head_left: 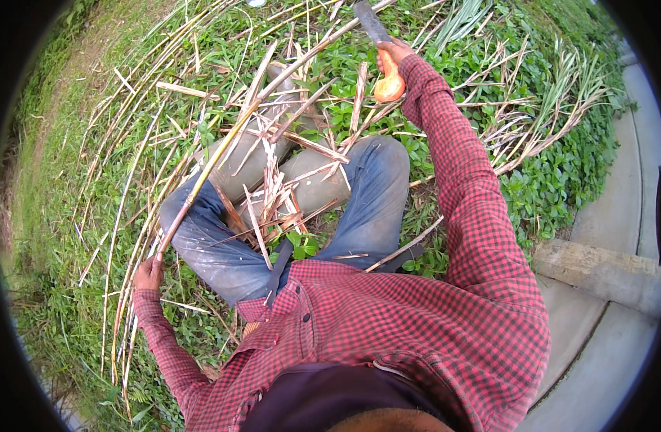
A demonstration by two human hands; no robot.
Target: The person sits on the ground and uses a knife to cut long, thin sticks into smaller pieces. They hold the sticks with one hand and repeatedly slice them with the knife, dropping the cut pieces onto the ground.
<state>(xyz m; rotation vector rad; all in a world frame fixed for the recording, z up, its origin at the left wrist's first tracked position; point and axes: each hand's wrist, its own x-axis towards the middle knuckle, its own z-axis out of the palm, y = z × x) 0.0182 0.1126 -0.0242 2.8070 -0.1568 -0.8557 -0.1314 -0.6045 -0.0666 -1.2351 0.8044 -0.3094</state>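
My left hand (pixel 149 273) is closed round the lower end of a long yellow-brown cane stalk (pixel 202 176). The stalk slants up to the right, across my bent leg, to the top of the view. In my right hand (pixel 395 55), held far out at the upper right, is a machete (pixel 372 23) with a bulbous orange handle. Its dark blade points up and away, close to the stalk's upper part; whether they touch I cannot tell. Split, pale-brown cane strips (pixel 276 189) lie heaped over my boots (pixel 312 176) and between my legs.
Long thin canes (pixel 121 237) lie in a curved row along my left side. Cut stalks with green leaf blades (pixel 561 108) lie at the right on low leafy plants. Beyond them runs a grey concrete slab (pixel 618 183) with a raised beam (pixel 600 273) across it.
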